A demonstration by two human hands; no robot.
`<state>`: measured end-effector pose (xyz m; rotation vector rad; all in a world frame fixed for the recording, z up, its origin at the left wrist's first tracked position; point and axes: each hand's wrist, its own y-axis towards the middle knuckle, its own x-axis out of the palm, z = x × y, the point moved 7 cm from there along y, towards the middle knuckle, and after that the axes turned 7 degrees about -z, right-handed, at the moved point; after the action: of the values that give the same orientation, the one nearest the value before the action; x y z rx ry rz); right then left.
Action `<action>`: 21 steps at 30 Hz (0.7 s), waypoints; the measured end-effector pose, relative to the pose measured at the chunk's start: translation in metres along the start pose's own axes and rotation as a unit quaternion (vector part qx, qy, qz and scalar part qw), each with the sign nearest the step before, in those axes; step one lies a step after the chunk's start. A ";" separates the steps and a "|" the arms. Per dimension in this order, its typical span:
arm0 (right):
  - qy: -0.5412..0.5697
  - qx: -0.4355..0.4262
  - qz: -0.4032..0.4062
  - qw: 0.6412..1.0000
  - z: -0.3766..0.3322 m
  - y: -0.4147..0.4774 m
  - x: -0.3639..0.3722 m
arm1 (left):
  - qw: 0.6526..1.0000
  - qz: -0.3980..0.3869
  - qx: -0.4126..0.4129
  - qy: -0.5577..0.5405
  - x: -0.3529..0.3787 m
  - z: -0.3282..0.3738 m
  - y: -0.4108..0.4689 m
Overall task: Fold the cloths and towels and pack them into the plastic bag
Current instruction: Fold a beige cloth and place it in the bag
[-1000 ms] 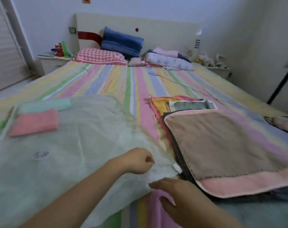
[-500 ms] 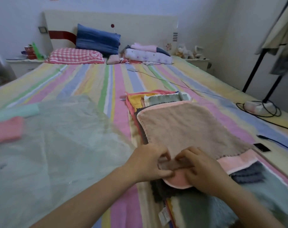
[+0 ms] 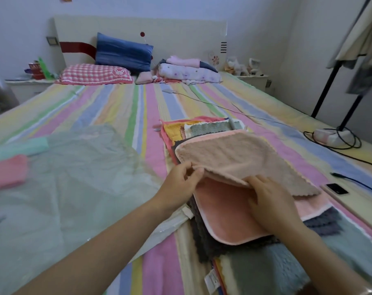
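Both hands have left the mouth of the plastic bag (image 3: 78, 188), where they were a second ago, and gone to the cloth pile on the right of the striped bedsheet (image 3: 138, 107). There they have raised the near edge of the tan towel (image 3: 234, 154), which lay flat half a second ago, baring a pink layer (image 3: 223, 211) beneath; whether that belongs to the same towel I cannot tell. This looks like the first fold of the next piece, so packing pauses while folding resumes. The left hand (image 3: 180, 182) pinches the towel's near-left edge between thumb and curled fingers. The right hand (image 3: 266, 201) grips the same edge further right, its fingertips tucked out of sight under the lifted flap. The bag lies flat to the left, well apart, with a folded pink cloth (image 3: 6, 172) and a mint cloth (image 3: 21, 145) showing through its far end.
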<state>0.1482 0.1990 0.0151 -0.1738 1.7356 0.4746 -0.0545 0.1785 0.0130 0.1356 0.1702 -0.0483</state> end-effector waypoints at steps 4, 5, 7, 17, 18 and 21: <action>-0.015 0.079 0.041 0.996 0.016 0.005 -0.012 | 0.992 0.064 0.036 -0.107 -0.029 0.025 -0.002; -0.030 0.094 0.035 0.995 0.019 0.007 -0.012 | 0.988 0.082 0.048 -0.122 -0.040 0.033 -0.003; -0.033 0.116 0.028 0.992 0.025 0.010 -0.012 | 0.983 0.111 0.074 -0.125 -0.065 0.047 -0.006; 0.428 -0.089 0.093 0.895 -0.079 -0.001 -0.051 | 0.961 0.238 0.091 0.111 -0.209 0.065 -0.088; 0.412 -0.113 0.073 0.901 -0.093 -0.004 -0.054 | 0.958 0.238 0.064 0.145 -0.216 0.060 -0.100; 0.359 -0.160 -0.042 0.919 -0.129 -0.013 -0.046 | 0.960 0.176 -0.038 0.213 -0.224 0.037 -0.137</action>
<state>0.0473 0.1288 0.0760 -0.7294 2.3393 0.6838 -0.2769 0.0461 0.0697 0.0965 0.5762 0.3462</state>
